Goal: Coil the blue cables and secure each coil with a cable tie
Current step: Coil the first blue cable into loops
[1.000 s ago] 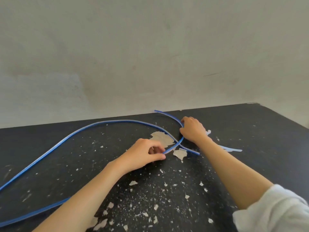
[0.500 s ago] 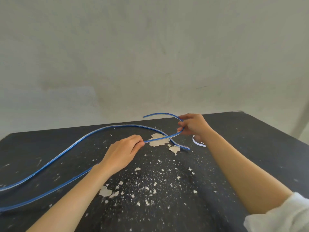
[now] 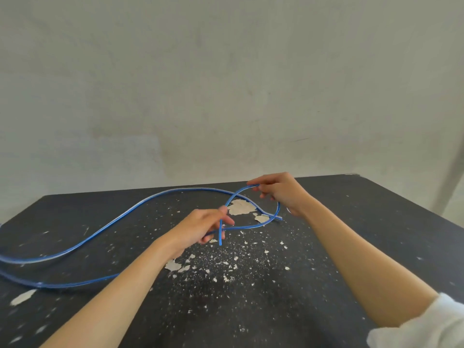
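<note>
You see soft, even daylight, weak shadows, blurred left hand (image 3: 200,228), and edges bent by the wide lens.

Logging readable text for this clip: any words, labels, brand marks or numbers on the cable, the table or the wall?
None can be read.
blue cable: no print shows on its jacket, though it is thin and blurred in places.
black table: only pale flakes and specks, no lettering.
wall: bare, with stains and scuffs only.
Neither the left hand nor the right hand holds anything labelled.

Blue cable (image 3: 140,205), black table (image 3: 364,222) flecked white, white sleeve (image 3: 426,325), grey wall (image 3: 226,84)
</note>
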### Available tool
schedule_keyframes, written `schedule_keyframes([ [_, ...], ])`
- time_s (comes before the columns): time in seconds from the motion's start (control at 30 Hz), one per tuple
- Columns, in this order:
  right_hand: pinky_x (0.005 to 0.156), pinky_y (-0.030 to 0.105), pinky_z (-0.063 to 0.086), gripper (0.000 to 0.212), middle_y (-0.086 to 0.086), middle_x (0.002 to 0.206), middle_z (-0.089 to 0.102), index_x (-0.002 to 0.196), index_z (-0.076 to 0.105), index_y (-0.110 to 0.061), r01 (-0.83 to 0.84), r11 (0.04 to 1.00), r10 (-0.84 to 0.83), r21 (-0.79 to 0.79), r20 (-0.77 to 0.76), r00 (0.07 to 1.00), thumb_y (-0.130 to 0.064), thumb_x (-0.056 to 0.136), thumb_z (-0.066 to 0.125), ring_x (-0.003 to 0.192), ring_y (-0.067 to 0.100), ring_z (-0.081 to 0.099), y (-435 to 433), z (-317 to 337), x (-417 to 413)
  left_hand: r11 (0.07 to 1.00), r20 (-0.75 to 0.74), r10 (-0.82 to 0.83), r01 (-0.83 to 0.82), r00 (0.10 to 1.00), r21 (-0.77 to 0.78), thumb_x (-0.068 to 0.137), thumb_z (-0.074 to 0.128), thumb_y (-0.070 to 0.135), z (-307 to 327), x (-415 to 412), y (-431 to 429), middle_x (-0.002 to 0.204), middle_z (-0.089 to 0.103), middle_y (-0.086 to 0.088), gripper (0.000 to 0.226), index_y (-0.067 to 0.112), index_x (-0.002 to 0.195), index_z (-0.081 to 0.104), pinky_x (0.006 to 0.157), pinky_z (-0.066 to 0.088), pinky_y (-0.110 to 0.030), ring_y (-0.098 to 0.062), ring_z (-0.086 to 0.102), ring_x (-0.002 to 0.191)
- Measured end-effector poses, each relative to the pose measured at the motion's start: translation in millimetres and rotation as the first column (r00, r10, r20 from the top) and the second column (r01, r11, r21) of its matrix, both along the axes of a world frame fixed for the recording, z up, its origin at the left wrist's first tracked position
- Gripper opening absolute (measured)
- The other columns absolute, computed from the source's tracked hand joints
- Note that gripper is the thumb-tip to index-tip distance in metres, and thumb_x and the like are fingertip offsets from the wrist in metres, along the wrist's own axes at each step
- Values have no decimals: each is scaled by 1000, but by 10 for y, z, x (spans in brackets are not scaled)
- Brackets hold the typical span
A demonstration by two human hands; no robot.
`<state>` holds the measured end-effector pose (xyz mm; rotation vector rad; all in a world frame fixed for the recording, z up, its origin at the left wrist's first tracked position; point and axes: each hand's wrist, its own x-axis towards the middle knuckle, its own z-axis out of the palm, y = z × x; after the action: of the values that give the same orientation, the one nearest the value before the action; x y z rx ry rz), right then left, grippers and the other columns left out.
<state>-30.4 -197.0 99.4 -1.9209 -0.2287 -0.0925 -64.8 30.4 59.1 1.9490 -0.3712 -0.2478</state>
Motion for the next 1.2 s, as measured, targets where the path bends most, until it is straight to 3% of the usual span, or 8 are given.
schedule_keyframes([
  [0.1,54,9,41,31,3,95,72,101,72,-19,7,997,-3,-71,60,998,0,91,51,62,-1,56,120,27,53,997,-25,-71,72,997,11,90,50,46,-27,5,-42,58,61,13,31,26,88,74,49,34,-13,-2,38,47],
  [0.2,79,20,44,33,2,122,62,123,60,-27,104,985,-74,-138,205,976,-17,92,56,94,8,57,183,0,111,989,-61,-5,-4,998,-146,92,52,37,-60,46,-24,56,60,11,32,13,92,73,44,32,-13,-3,37,46],
  [0.4,113,42,20,40,-10,147,32,122,59,-39,25,896,156,-442,367,917,-48,83,62,140,10,17,226,-206,-73,897,-186,189,-247,964,-367,90,57,28,-125,193,81,64,65,0,28,4,91,73,40,31,-15,-6,40,47],
  [0.63,113,33,13,62,-13,149,36,129,54,-31,115,686,327,-718,445,834,-64,77,58,143,5,13,434,-368,-161,895,-204,207,-269,957,-356,88,61,30,-156,221,42,64,68,-1,30,3,91,73,40,34,-16,-6,42,44],
  [0.8,109,31,17,36,-7,121,62,114,64,-25,165,633,339,-756,462,819,-49,89,53,125,10,46,473,-386,-123,918,-149,249,-282,957,-280,89,58,34,-144,216,61,67,70,-4,32,5,87,73,39,34,-15,-5,43,42],
  [0.93,108,33,20,23,-8,104,68,109,66,-23,105,624,329,-774,382,863,-29,95,49,107,12,54,461,-387,-113,975,-12,211,-212,977,-69,89,54,42,-145,186,63,69,73,-1,36,14,79,74,42,37,-14,-6,46,44],
  [1.07,96,41,39,18,-8,82,68,96,69,-19,-57,768,295,-638,273,915,-21,95,51,86,18,59,408,-335,-119,978,287,38,-94,957,185,83,66,35,-164,148,90,64,68,7,9,28,77,68,52,42,-13,1,52,49],
  [1.2,74,36,45,15,-7,74,63,95,69,-19,-228,874,307,-429,125,944,-20,94,53,72,18,56,320,-240,-118,872,752,-61,-332,656,360,85,59,41,-186,81,102,75,52,11,23,19,79,60,54,39,-21,-5,47,66],
])
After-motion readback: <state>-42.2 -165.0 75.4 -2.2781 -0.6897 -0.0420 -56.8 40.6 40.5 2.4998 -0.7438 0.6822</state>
